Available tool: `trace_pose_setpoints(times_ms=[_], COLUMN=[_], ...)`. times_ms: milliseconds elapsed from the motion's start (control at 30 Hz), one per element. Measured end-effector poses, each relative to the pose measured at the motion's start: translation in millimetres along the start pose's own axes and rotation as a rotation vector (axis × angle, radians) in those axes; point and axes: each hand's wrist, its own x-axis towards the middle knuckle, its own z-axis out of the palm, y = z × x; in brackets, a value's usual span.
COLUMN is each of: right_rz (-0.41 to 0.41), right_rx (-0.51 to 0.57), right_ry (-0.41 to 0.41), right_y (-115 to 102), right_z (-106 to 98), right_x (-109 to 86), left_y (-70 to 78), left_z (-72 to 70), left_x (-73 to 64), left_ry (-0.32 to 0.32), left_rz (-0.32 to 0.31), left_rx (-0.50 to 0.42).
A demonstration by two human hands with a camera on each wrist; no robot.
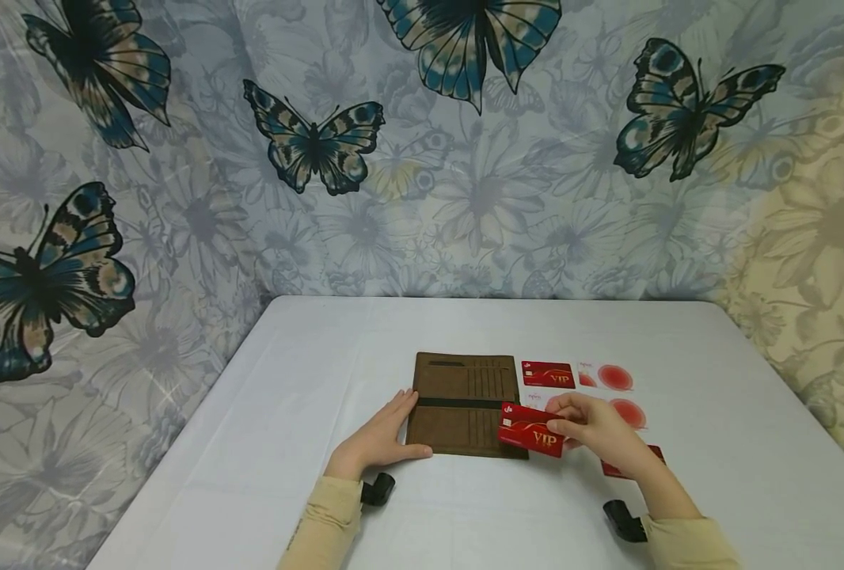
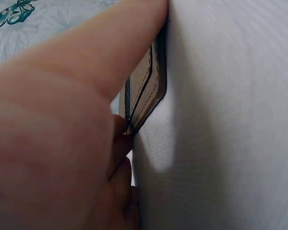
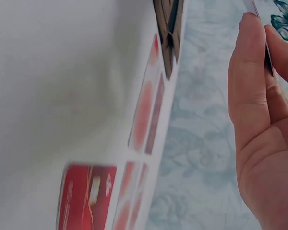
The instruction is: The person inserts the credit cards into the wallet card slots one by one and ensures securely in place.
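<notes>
An opened brown wallet (image 1: 458,431) lies on the white table, with slots along its right side and a dark band across the middle. My left hand (image 1: 379,447) rests at its left edge, fingers extended and thumb along the near edge. With thumb and fingers, my right hand (image 1: 600,431) pinches a red VIP card (image 1: 525,427) over the wallet's right side. In the right wrist view that card (image 3: 269,62) shows edge-on between the fingertips. The left wrist view has the wallet's corner (image 2: 151,91) beside the left hand (image 2: 53,143).
Right of the wallet lie another red VIP card (image 1: 548,374) and white cards with red circles (image 1: 614,378). A further red card (image 1: 613,470) sits partly behind the right wrist. Butterfly-patterned cloth (image 1: 479,198) hangs behind the table (image 1: 336,332).
</notes>
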Motion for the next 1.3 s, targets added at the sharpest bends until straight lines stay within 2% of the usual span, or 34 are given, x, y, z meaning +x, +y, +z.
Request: trace_pose_setpoints(times_ms=[200,367,867,1300], right_rz=[-0.013,0.017,0.083,0.167], right_rx=[-0.003,-0.01,0.102,0.075], right_ry=[0.012,0.036,0.025,0.055], right_y=[2,0,4,0], right_z=[9,14,33,42], right_x=[10.0,15.5,35.1,37.6], left_y=[-0.4,-1.5,-5.3,-8.5], left_z=[-0.1,0.6,0.7,4.5], left_x=[0.0,1.1,2.5,3.0], left_ry=[0.004,-0.008,-0.035,-0.018], left_rz=[0.015,0.023,0.042,0.034], left_rx=[-0.003,-0.009,-0.029,-0.019])
